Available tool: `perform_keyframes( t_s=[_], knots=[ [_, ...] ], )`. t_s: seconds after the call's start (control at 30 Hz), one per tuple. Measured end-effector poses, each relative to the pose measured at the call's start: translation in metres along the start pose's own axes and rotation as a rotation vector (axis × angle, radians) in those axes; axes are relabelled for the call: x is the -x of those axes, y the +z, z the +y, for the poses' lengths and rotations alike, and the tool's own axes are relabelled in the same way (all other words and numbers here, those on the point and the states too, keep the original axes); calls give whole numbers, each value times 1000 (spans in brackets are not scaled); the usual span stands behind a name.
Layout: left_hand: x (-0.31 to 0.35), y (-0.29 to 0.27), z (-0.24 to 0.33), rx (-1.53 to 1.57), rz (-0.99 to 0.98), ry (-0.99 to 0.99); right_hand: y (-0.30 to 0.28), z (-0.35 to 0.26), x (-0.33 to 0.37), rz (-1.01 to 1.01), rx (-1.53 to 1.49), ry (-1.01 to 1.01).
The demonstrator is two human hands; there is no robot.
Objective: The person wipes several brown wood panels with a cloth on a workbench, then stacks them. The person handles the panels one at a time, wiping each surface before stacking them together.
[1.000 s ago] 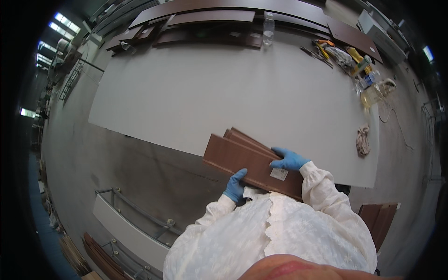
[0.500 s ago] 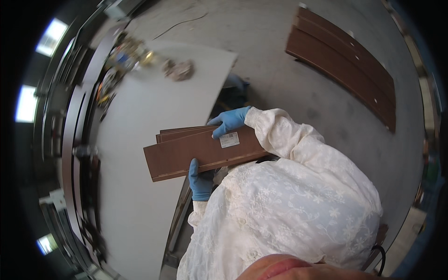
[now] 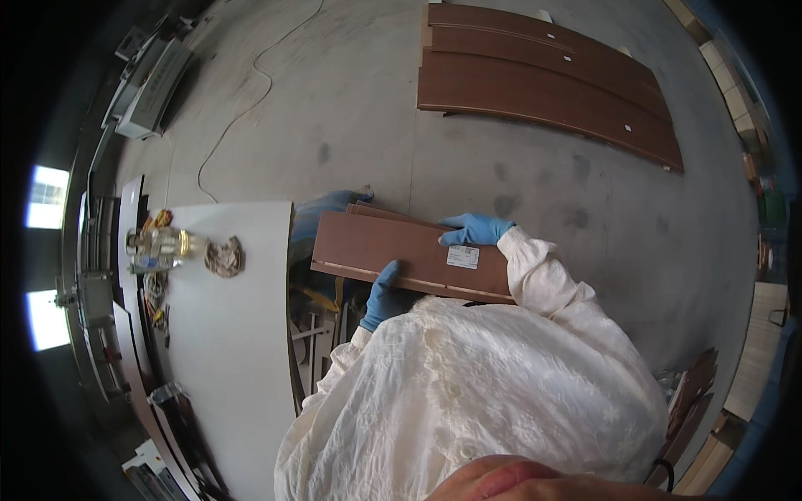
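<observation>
Both my hands wear blue gloves and carry a small stack of brown boards [image 3: 376, 249] in front of my body. The top board bears a white label [image 3: 462, 256] near its right end. My left hand [image 3: 383, 297] grips the near long edge, its thumb on top and its other fingers hidden below. At the far edge, beside the label, my right hand [image 3: 476, 229] is closed over the stack. Behind the top board, the edges of other boards stick out slightly askew.
Left of me stands a pale table [image 3: 225, 351] holding a crumpled rag [image 3: 224, 257], clear bottles [image 3: 163, 244] and several tools. Long brown panels [image 3: 543, 75] lie at the far right. A cable [image 3: 263, 75] snakes over the floor. More brown boards [image 3: 692, 392] stand at lower right.
My view has turned away from the table, which now sits farther left and lower. I still hold the stack in both hands, and it has moved right in the view.
</observation>
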State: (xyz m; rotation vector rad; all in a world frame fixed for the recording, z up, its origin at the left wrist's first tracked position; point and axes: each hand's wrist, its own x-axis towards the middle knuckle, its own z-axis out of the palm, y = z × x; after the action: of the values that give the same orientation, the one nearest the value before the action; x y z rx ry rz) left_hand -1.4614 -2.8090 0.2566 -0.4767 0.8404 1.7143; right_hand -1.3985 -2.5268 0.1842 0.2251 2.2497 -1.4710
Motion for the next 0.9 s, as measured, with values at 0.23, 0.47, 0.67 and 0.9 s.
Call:
perform_keyframes(
  t_s=[0.23,0.47,0.67,0.9],
  knots=[
    [-10,-33,3,-49,-111,-63,49,27,11,107,-82,28],
    [-2,-39,20,-71,-31,-191,66,2,32,207,-27,8],
    [0,-35,30,-253,-147,-163,71,-28,62,274,-190,114],
    [2,-27,42,-249,-176,-203,61,-55,74,387,-21,111]
  ],
)
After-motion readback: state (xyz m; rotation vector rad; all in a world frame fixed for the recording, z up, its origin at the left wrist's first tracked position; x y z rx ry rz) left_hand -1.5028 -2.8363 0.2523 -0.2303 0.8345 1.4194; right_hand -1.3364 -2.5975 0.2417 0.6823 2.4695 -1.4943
